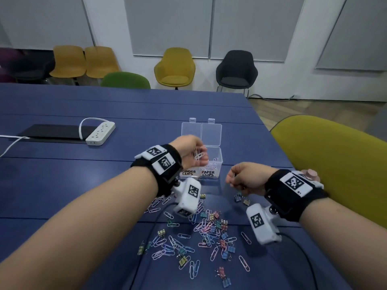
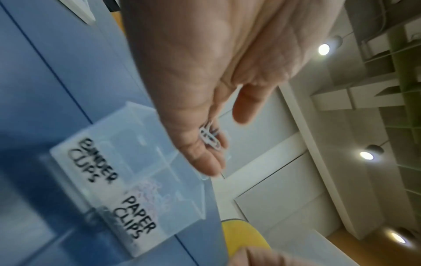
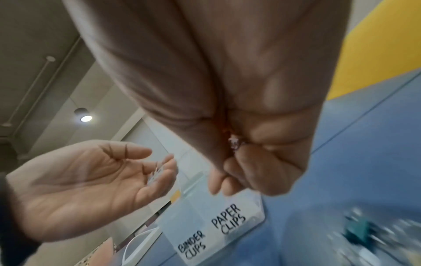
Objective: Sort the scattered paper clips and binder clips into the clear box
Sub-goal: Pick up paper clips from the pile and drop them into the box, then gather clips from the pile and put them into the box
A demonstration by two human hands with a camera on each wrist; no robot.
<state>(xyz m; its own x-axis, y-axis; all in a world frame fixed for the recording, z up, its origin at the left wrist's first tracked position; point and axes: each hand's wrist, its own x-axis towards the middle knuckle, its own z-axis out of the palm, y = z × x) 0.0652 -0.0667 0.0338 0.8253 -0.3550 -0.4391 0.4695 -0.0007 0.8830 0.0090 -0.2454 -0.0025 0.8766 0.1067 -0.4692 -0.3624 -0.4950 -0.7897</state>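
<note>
Cupping paper clips (image 1: 199,156), left hand (image 1: 191,150) above clear box (image 1: 211,164).

Clear box (image 1: 217,162) front labels, "BINDER CLIPS" left, "PAPER CLIPS" right

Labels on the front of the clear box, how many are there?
2. The binder clips label is at the left of the box front, and the paper clips label is at the right. The other sides are hidden.
</note>
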